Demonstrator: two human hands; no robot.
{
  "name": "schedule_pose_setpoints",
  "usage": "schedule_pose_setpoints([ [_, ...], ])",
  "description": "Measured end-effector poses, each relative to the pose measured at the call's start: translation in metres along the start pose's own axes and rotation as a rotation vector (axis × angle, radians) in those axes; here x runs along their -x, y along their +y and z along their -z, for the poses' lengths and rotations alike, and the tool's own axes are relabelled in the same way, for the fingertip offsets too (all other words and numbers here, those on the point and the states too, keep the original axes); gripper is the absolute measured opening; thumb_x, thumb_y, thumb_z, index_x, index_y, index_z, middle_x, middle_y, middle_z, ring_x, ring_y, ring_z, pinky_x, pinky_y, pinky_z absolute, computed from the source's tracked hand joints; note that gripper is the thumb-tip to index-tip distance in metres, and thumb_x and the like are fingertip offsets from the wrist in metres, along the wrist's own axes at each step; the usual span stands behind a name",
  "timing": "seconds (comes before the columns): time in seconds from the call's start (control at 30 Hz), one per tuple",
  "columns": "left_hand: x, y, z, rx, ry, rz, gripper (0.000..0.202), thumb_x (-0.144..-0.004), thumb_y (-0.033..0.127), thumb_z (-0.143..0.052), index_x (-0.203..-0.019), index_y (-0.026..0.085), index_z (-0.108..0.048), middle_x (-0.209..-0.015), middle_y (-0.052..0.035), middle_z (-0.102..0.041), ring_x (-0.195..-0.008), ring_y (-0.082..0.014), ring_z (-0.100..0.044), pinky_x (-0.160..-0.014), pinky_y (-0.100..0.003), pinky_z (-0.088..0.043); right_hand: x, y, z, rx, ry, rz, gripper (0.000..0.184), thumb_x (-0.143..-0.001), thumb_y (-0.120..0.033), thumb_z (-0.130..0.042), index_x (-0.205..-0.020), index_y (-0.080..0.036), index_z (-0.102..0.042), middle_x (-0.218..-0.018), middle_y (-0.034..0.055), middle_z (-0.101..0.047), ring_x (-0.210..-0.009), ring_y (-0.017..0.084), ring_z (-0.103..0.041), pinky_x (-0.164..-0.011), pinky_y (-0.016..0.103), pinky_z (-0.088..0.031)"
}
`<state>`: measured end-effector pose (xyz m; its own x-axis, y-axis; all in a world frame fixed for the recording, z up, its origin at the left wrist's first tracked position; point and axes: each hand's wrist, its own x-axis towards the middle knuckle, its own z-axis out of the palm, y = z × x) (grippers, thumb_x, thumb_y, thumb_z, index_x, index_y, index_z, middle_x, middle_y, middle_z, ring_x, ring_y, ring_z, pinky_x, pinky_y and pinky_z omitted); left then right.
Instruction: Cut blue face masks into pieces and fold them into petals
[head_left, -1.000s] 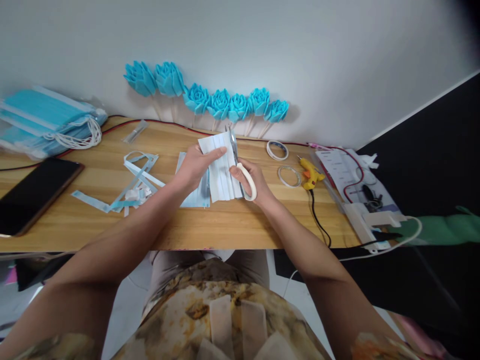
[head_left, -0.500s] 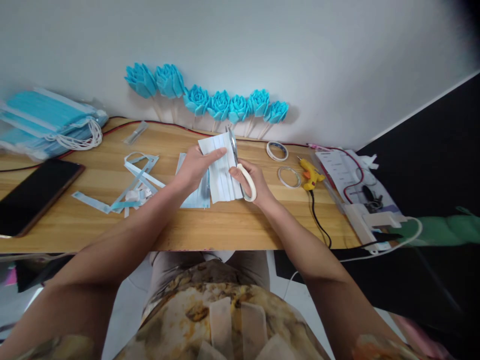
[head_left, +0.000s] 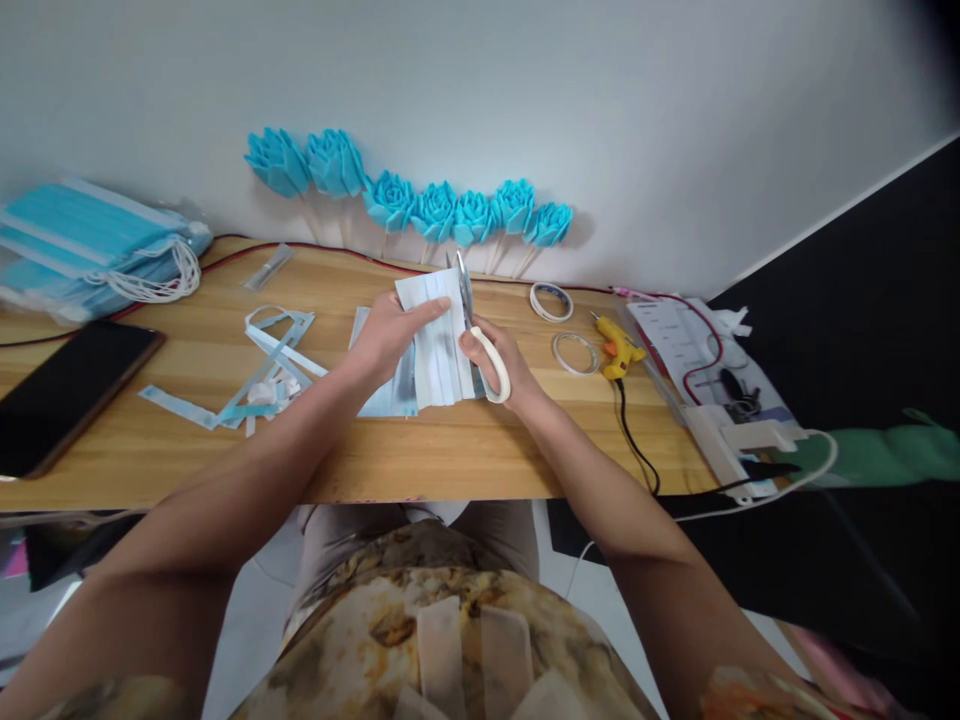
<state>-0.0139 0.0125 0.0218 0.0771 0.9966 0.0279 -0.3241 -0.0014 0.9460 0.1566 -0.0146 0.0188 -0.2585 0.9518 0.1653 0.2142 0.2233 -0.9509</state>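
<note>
My left hand (head_left: 386, 338) pinches a pale pleated face mask (head_left: 435, 355), its thumb lying across the top side. In my right hand (head_left: 517, 372) is a pair of white-handled scissors (head_left: 493, 365), the thumb and fingers around the handles. The metal blades run along the mask's right edge and point away from me, their tips slightly apart. Under the held mask, a blue mask piece (head_left: 382, 402) rests on the table, partly covered. Cut blue and white strips (head_left: 279, 355) lie in a loose heap left of my left hand.
Several blue flowers (head_left: 435, 210) on sticks lean against the wall. Masks in a plastic bag (head_left: 97, 245) and a phone (head_left: 79, 395) lie left. Tape rolls (head_left: 551, 302), a yellow glue gun (head_left: 619, 348) with its cord, and a power strip (head_left: 720, 445) are right.
The mask's right edge sits further left, with a bluish sliver now beside it near the scissors. The scissor blades have shifted slightly. Both hands keep their grips, and the whole view shifts a little.
</note>
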Motion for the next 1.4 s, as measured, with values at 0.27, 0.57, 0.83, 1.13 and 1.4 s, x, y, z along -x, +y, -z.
schedule_pose_setpoints([
  [0.27, 0.002, 0.002, -0.002, -0.081, -0.022, 0.054, 0.033, -0.065, 0.038, -0.089, -0.084, 0.016, -0.075, -0.086, -0.0078, -0.077, -0.073, -0.0218, -0.07, -0.068, -0.035, -0.058, 0.001, -0.001, 0.0, -0.03, -0.015, 0.031, 0.057, -0.083, -0.077, -0.063, -0.084, -0.02, -0.055, -0.072, -0.0037, -0.046, -0.065, 0.012, -0.038, -0.063, 0.028, -0.032],
  [0.57, 0.005, 0.004, -0.001, -0.112, -0.023, 0.058, 0.04, -0.065, 0.046, -0.089, -0.086, 0.016, -0.074, -0.087, -0.0079, -0.077, -0.077, -0.0247, -0.072, -0.071, -0.037, -0.06, 0.002, 0.004, -0.002, -0.063, 0.033, -0.012, 0.055, -0.08, -0.075, -0.068, -0.077, -0.022, -0.052, -0.062, -0.0047, -0.047, -0.057, 0.011, -0.043, -0.053, 0.026, -0.032],
  [0.83, 0.004, 0.004, -0.002, -0.107, -0.008, 0.061, 0.04, -0.063, 0.046, -0.089, -0.083, 0.016, -0.072, -0.085, -0.0077, -0.077, -0.073, -0.0224, -0.069, -0.067, -0.034, -0.057, 0.002, 0.001, -0.003, -0.087, 0.054, -0.026, 0.056, -0.078, -0.074, -0.071, -0.072, -0.022, -0.051, -0.056, -0.0059, -0.05, -0.05, 0.01, -0.046, -0.048, 0.025, -0.037],
  [1.13, 0.003, 0.002, 0.0, -0.118, -0.034, 0.056, 0.036, -0.065, 0.047, -0.088, -0.082, 0.02, -0.071, -0.083, -0.0077, -0.075, -0.073, -0.0255, -0.07, -0.068, -0.04, -0.058, 0.002, 0.006, -0.003, -0.109, 0.053, -0.001, 0.053, -0.079, -0.07, -0.073, -0.07, -0.021, -0.054, -0.054, -0.0058, -0.052, -0.047, 0.008, -0.047, -0.046, 0.024, -0.036],
  [1.4, -0.005, 0.0, 0.006, -0.096, -0.008, -0.008, 0.037, -0.065, 0.045, -0.087, -0.083, 0.017, -0.072, -0.085, -0.0092, -0.076, -0.079, -0.0266, -0.072, -0.071, -0.039, -0.06, -0.003, 0.009, -0.002, -0.3, 0.055, -0.108, 0.057, -0.075, -0.072, -0.075, -0.09, -0.019, -0.063, -0.059, -0.0074, -0.055, -0.043, 0.006, -0.045, -0.039, 0.022, -0.034],
])
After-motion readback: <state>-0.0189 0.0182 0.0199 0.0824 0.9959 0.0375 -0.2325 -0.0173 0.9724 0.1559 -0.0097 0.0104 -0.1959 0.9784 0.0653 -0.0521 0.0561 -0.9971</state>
